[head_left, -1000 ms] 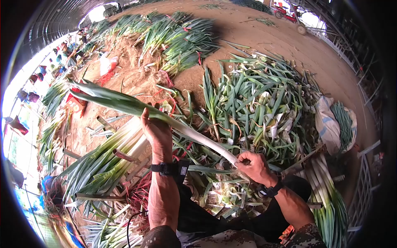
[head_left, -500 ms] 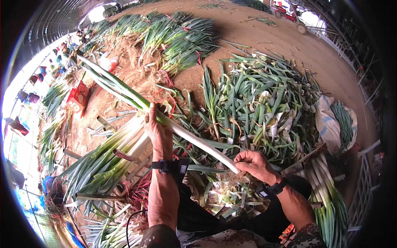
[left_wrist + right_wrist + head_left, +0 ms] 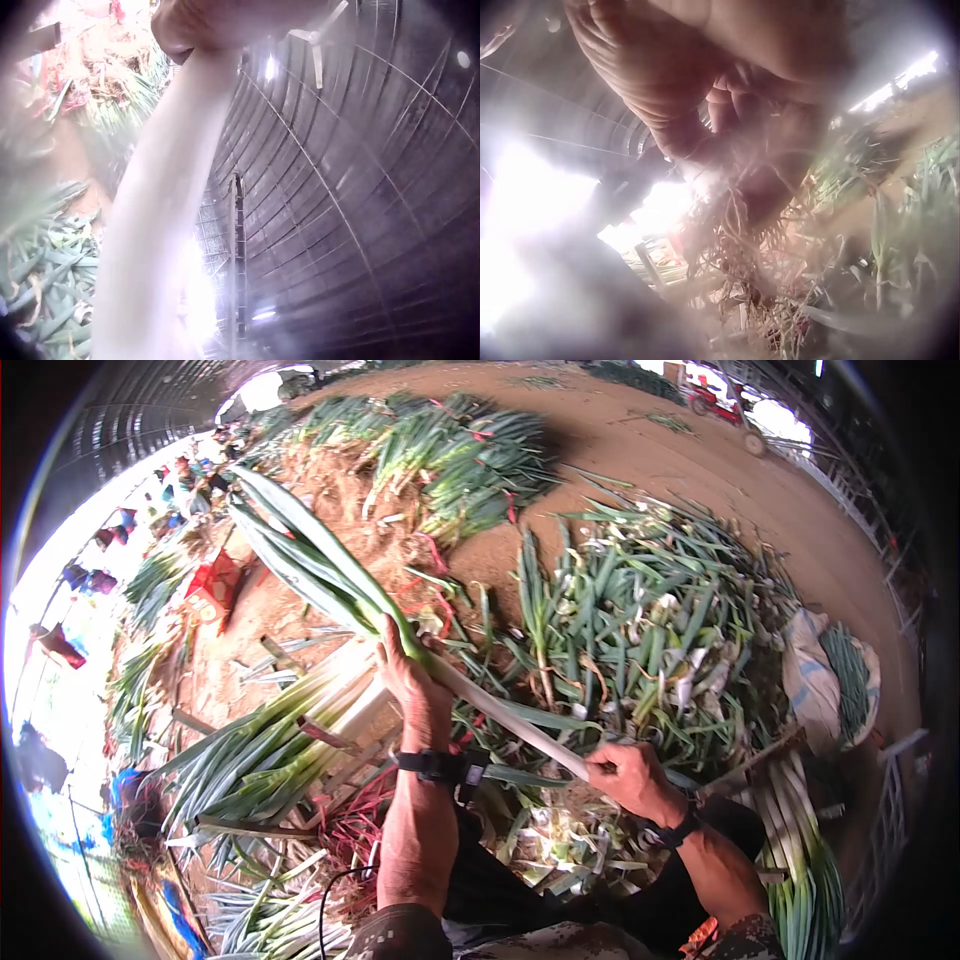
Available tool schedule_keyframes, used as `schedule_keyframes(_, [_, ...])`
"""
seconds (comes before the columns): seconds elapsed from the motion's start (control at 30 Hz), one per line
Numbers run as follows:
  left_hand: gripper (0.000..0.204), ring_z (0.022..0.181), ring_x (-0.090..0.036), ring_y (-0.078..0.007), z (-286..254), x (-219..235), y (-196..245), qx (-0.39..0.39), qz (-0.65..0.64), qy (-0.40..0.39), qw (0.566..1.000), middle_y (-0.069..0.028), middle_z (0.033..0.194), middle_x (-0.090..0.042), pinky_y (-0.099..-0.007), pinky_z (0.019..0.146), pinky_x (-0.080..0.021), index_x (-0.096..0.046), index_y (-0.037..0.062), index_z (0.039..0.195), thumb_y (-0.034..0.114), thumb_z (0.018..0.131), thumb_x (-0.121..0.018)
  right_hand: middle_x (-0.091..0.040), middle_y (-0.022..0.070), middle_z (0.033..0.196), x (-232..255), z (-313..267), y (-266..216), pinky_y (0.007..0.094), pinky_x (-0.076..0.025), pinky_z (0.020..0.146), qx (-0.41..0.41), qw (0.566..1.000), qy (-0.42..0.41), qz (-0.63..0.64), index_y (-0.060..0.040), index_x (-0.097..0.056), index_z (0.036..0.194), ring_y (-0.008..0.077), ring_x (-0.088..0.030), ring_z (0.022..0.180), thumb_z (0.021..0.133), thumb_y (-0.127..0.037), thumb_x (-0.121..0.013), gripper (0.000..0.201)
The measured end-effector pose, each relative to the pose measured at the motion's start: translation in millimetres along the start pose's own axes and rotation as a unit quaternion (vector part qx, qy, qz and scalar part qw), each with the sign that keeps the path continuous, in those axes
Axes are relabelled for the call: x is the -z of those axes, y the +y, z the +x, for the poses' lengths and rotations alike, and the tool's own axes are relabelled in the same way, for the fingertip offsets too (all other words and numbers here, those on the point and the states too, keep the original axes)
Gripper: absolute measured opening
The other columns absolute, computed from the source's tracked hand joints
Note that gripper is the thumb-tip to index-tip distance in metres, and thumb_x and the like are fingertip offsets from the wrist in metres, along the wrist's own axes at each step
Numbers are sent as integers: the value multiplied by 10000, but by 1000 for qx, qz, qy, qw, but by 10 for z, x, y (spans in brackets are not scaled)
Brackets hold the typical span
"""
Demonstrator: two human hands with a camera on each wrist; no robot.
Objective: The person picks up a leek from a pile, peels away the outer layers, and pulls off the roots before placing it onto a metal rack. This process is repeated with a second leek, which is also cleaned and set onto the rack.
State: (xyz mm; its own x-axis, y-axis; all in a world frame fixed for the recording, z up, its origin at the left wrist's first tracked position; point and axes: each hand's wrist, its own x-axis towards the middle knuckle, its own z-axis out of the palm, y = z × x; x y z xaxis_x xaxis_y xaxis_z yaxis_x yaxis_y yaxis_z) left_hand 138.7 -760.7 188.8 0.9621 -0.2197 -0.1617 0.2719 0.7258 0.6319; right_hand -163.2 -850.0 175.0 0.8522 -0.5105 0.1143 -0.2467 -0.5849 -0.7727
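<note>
A long green onion (image 3: 505,717) slants across the front of the body, leaves up to the left and white root end down to the right. My left hand (image 3: 412,682) grips it where white turns to green, thumb along the stalk. At the root end my right hand (image 3: 638,780) pinches the stalk with curled fingers. In the left wrist view the pale stalk (image 3: 161,202) runs down from the fingers. Stringy roots (image 3: 742,262) hang below the right fingers in the right wrist view, blurred by glare.
A heap of loose green onions and trimmings (image 3: 660,620) lies ahead to the right. Trimmed stalks (image 3: 290,740) rest on a wooden rack at the left, near red ties (image 3: 355,825). Tied bundles (image 3: 480,470) lie farther back. A white sack (image 3: 808,680) stands at the right.
The head view has turned slightly left. The onion's leafy end has swung upward, and the right fingers have closed over the root end, which showed below them half a second ago.
</note>
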Motion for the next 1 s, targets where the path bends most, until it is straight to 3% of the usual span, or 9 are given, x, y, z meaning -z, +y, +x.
schedule_keyframes(0.07, [405,642,-525,-174,13,-9,26,18,-24,8,1000,-53,828,-568,-318,592,-492,-573,91,948,495,971,-567,-686,183,771,-31,-5,48,349,-534,593,6,1000,4,-12,8,-663,837,320,-712,717,781,-54,-731,108])
schedule_keyframes(0.17, [382,639,-520,-178,-9,2,7,0,-29,-2,1000,-62,800,-564,-298,583,-471,-572,86,995,460,1013,-496,-676,185,755,-100,-7,92,364,-539,600,56,997,24,-41,14,-639,813,344,-701,714,763,-32,-728,112])
schedule_keyframes(0.27, [364,626,-501,-172,-10,10,18,8,-55,-12,998,-53,772,-546,-291,572,-459,-574,93,1049,443,1021,-481,-696,163,762,-164,-54,199,331,-524,603,66,994,34,-80,20,-678,855,237,-709,676,804,-45,-703,87])
schedule_keyframes(0.37, [387,596,-531,-164,15,27,37,3,-71,-31,997,-61,760,-570,-268,536,-462,-534,82,1020,461,1024,-454,-700,138,759,-70,-60,-3,326,-541,617,-25,998,19,62,20,-675,917,196,-700,680,821,-62,-725,135])
schedule_keyframes(0.4, [391,593,-528,-160,38,47,29,4,-85,-39,996,-58,761,-563,-263,534,-462,-532,81,1041,463,1025,-452,-705,80,778,-12,-48,-4,289,-535,639,-78,989,-22,120,30,-682,961,104,-656,703,856,-88,-729,166])
schedule_keyframes(0.53, [401,582,-510,-138,99,103,36,21,-136,-63,989,-45,753,-533,-246,502,-454,-524,80,1130,459,1015,-459,-678,29,808,89,-30,4,232,-495,662,-132,964,-76,216,32,-683,904,66,-594,723,857,-112,-749,165])
schedule_keyframes(0.63, [405,584,-505,-126,64,130,67,36,-147,-103,983,-39,768,-531,-238,471,-443,-522,88,1169,451,998,-473,-684,30,806,92,-27,-15,231,-493,654,-149,950,-90,259,27,-691,907,68,-602,722,855,-117,-752,165])
schedule_keyframes(0.8, [493,513,-465,-146,84,103,86,37,-153,-76,985,-39,685,-507,-268,461,-425,-528,62,1251,475,994,-448,-695,39,814,64,-29,-55,242,-509,663,-155,968,-100,168,32,-697,915,81,-614,724,827,-114,-771,186])
schedule_keyframes(1.0, [531,516,-470,-152,61,130,113,23,-144,-120,982,-32,683,-524,-282,481,-416,-522,70,1273,510,998,-412,-683,43,840,-15,-25,33,250,-515,664,-155,956,-86,233,31,-679,923,87,-616,748,828,-105,-771,189])
